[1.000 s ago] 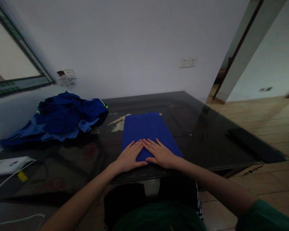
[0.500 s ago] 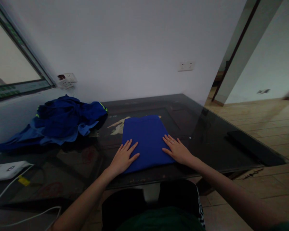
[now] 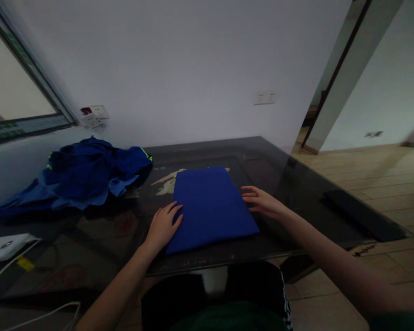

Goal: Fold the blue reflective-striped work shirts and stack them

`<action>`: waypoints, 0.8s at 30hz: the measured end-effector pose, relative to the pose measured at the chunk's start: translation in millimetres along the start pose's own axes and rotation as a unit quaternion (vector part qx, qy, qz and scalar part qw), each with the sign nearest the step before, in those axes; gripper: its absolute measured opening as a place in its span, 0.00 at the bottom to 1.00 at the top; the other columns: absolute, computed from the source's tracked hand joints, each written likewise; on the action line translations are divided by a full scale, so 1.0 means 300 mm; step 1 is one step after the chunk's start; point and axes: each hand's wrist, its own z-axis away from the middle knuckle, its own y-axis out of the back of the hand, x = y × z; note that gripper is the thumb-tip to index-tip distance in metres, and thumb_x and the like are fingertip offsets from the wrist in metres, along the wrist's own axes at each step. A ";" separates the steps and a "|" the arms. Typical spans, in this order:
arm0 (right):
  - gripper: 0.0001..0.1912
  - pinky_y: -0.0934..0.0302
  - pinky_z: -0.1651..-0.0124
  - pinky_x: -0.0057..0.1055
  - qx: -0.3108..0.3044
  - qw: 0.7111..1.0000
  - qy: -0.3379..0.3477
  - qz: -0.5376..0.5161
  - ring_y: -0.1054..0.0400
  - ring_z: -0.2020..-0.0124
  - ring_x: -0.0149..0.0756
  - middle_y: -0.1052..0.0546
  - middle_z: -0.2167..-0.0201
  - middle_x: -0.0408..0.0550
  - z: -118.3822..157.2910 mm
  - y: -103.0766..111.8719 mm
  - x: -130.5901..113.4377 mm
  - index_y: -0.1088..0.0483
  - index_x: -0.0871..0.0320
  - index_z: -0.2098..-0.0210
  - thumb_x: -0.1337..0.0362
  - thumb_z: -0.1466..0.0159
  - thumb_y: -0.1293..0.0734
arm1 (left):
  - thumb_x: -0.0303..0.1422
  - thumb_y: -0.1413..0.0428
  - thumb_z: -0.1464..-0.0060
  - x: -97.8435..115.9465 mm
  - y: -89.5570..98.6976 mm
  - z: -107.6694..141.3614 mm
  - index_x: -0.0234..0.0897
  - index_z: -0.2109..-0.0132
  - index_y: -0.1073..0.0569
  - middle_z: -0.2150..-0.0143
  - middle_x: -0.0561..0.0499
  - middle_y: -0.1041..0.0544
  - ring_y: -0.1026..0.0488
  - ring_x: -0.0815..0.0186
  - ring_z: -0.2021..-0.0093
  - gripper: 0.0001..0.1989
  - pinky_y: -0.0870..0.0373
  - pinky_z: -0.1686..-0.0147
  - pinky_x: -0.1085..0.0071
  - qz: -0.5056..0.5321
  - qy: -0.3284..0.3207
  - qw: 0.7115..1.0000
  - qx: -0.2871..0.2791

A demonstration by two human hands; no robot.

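The cloth [image 3: 207, 207] is smooth, matte and thin, a flat four-sided shape with fairly straight edges, wider toward the bottom of the frame. It lies at the centre, a deep, even blue, with only faint unevenness on its face and a slight dip in its far edge. My left hand [image 3: 163, 225] rests open on its left edge, fingers a little apart, gripping nothing. My right hand [image 3: 264, 203] is open too, fingers loosely bent and empty, just beside the right edge; I cannot tell whether it touches the table [image 3: 279, 184].

That surface is dark and glossy, with soft reflections and a pale patch [image 3: 167, 181] by the cloth's upper left corner. At left sits a crumpled heap [image 3: 83, 170] in two blues with bright yellow trim; below it, at the frame's edge, a white box [image 3: 8, 246]. A black slab [image 3: 364, 216] lies at right. Behind stands a plain pale wall [image 3: 193, 69], a window [image 3: 17, 78] at upper left, and tan floor [image 3: 393, 179] at right.
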 end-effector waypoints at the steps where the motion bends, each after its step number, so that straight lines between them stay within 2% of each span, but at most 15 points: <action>1: 0.29 0.32 0.61 0.30 -0.011 1.000 -0.005 0.003 0.30 0.59 0.34 0.28 0.54 0.50 -0.010 -0.007 -0.004 0.40 0.50 0.42 0.65 0.42 0.31 | 0.38 0.54 0.37 0.003 -0.001 0.002 0.41 0.41 0.31 0.37 0.46 0.34 0.35 0.56 0.39 0.20 0.44 0.38 0.50 -0.009 0.001 1.000 -0.001; 3: 0.27 0.35 0.65 0.27 -0.030 0.999 -0.002 0.037 0.31 0.64 0.31 0.27 0.61 0.46 -0.036 -0.020 -0.002 0.38 0.50 0.43 0.66 0.42 0.32 | 0.37 0.55 0.37 0.009 -0.005 0.006 0.42 0.41 0.32 0.37 0.46 0.34 0.35 0.55 0.39 0.20 0.45 0.38 0.49 -0.026 0.000 1.000 0.001; 5: 0.24 0.36 0.63 0.27 -0.031 0.995 0.021 0.098 0.32 0.65 0.31 0.27 0.64 0.45 -0.069 -0.032 0.006 0.33 0.54 0.47 0.69 0.44 0.33 | 0.37 0.55 0.37 0.011 -0.009 0.007 0.41 0.40 0.32 0.37 0.46 0.34 0.35 0.54 0.39 0.20 0.44 0.38 0.49 -0.037 -0.003 0.999 0.007; 8: 0.24 0.37 0.59 0.28 0.003 0.981 0.062 0.182 0.32 0.63 0.32 0.26 0.62 0.47 -0.120 -0.035 0.012 0.27 0.60 0.51 0.76 0.49 0.33 | 0.39 0.55 0.37 0.004 -0.015 0.005 0.39 0.40 0.33 0.37 0.44 0.33 0.36 0.53 0.39 0.22 0.43 0.39 0.50 -0.041 -0.007 0.999 0.032; 11: 0.29 0.37 0.61 0.28 0.044 0.973 0.048 0.220 0.31 0.64 0.33 0.24 0.62 0.48 -0.169 0.004 -0.007 0.28 0.61 0.48 0.78 0.49 0.35 | 0.41 0.56 0.37 -0.010 -0.024 0.001 0.37 0.39 0.34 0.37 0.42 0.34 0.38 0.53 0.38 0.23 0.44 0.38 0.50 -0.036 -0.022 0.997 0.064; 15: 0.29 0.38 0.65 0.26 0.109 0.956 0.011 0.272 0.32 0.70 0.31 0.22 0.63 0.47 -0.211 0.144 -0.056 0.26 0.61 0.49 0.80 0.50 0.38 | 0.40 0.55 0.39 -0.022 -0.038 -0.001 0.37 0.42 0.32 0.39 0.42 0.32 0.37 0.53 0.38 0.22 0.42 0.39 0.49 -0.033 -0.041 0.997 0.058; 20: 0.31 0.41 0.70 0.26 0.206 0.923 -0.049 0.321 0.39 0.79 0.28 0.24 0.75 0.44 -0.206 0.388 -0.089 0.27 0.62 0.47 0.80 0.49 0.40 | 0.40 0.54 0.40 -0.025 -0.050 0.000 0.39 0.45 0.29 0.39 0.43 0.32 0.36 0.51 0.39 0.21 0.42 0.40 0.48 -0.031 -0.048 0.997 0.043; 24: 0.27 0.40 0.66 0.28 0.279 0.895 -0.021 0.347 0.37 0.76 0.30 0.23 0.73 0.48 -0.173 0.566 -0.106 0.26 0.67 0.49 0.79 0.47 0.39 | 0.40 0.54 0.40 -0.036 -0.065 -0.005 0.41 0.46 0.28 0.40 0.44 0.31 0.35 0.52 0.39 0.20 0.41 0.40 0.49 -0.025 -0.053 0.998 0.034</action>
